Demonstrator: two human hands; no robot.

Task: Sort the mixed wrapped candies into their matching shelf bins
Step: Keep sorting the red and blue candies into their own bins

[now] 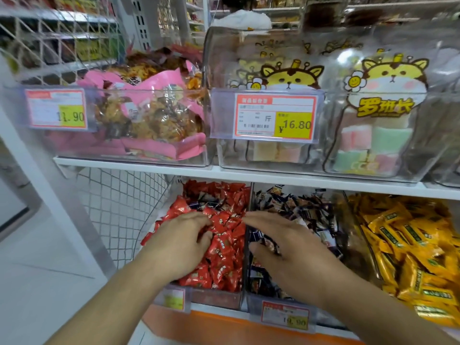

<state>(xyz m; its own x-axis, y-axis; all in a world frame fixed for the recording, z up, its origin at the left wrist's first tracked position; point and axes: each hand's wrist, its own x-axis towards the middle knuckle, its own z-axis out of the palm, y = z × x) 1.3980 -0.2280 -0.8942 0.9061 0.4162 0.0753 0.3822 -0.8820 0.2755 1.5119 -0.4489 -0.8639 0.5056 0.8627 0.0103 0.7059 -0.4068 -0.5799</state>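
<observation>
On the lower shelf a clear bin holds red wrapped candies (225, 255), with a few dark-wrapped ones mixed in near its back (199, 204). Right of it, a bin holds dark blue and brown wrapped candies (298, 205). My left hand (185, 241) lies over the red candies, fingers bent down into the pile; whether it pinches one I cannot tell. My right hand (286, 247) hovers over the dark candy bin, fingers spread and straight, its fingertips reaching over the divider toward the red bin.
A bin of yellow wrapped candies (410, 257) stands at the far right. The upper shelf (139, 165) carries clear bins of pink snack bags (154, 113) and pastel marshmallow packs (373, 135), with price tags (273, 117) on the fronts. White floor lies to the left.
</observation>
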